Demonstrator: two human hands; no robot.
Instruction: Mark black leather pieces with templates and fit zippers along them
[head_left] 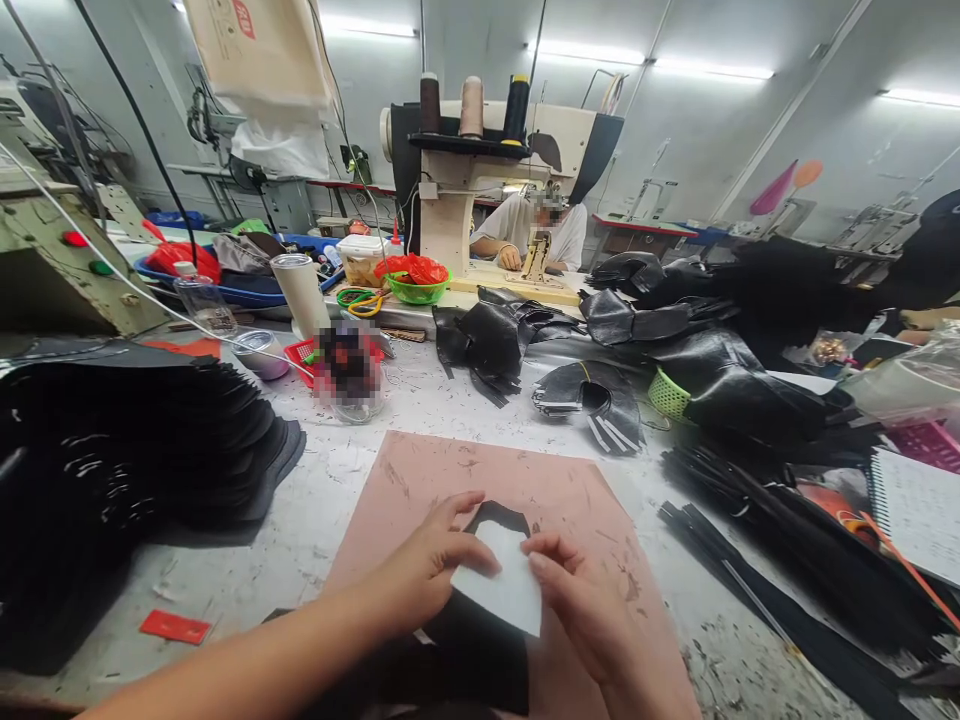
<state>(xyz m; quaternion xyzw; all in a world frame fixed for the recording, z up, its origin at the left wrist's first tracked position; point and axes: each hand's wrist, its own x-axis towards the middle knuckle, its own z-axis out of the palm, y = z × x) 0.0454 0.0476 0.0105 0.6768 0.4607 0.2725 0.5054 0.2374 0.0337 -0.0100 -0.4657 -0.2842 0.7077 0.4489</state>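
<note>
A white trapezoid-shaped sheet piece (501, 585) lies over a black piece (504, 515) whose narrow top edge shows beyond it. My left hand (442, 560) reaches in from the left, with thumb and index finger spread; the thumb rests on the white piece and the index fingertip is at the black edge. On the other side, my right hand (566, 580) pinches the white piece's right edge between thumb and index finger. More black material (480, 655) extends below, partly hidden by my left forearm. All of it sits on a pinkish board (600, 520).
Stacked black pieces (150, 450) fill the left side. Black strips (795, 540) and a spiral notebook (919, 510) lie right. Behind are black leather parts (502, 340), a tumbler (298, 295), green-handled scissors (361, 302) and a sewing machine (442, 210), with a person beyond it.
</note>
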